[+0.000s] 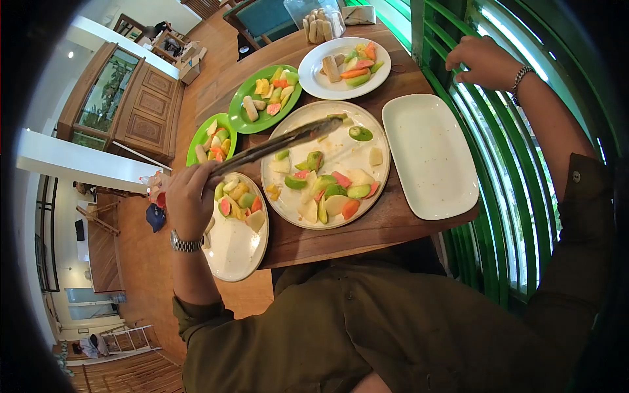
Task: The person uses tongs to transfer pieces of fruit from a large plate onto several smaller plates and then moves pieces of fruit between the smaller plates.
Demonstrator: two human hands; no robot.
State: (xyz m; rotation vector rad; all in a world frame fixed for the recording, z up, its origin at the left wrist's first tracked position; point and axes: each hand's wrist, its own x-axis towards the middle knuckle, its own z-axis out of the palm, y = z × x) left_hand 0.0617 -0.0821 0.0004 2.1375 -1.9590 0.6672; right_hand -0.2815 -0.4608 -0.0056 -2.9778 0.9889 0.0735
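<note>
My left hand (190, 200) grips metal tongs (282, 144), which reach over the large round plate (268, 173). Cut fruit (324, 190) in green, pink, orange and pale pieces lies mostly on that plate's near half, with a few pieces farther up. The tongs' tips are at its upper part, above some green pieces; whether they pinch anything is unclear. My right hand (485, 62) is raised beside the green slats (452, 42), fingers loosely bent and nothing visible in them. Below my left hand, a white oval plate (236, 252) carries fruit at its upper end.
Two green plates (246, 121) (193, 154) and a white oval plate (311, 78) hold fruit and pale biscuits. A rectangular white dish (429, 157) has only crumbs. A biscuit jar (318, 23) stands at the wooden table's (406, 78) far end, near a teal chair (265, 26).
</note>
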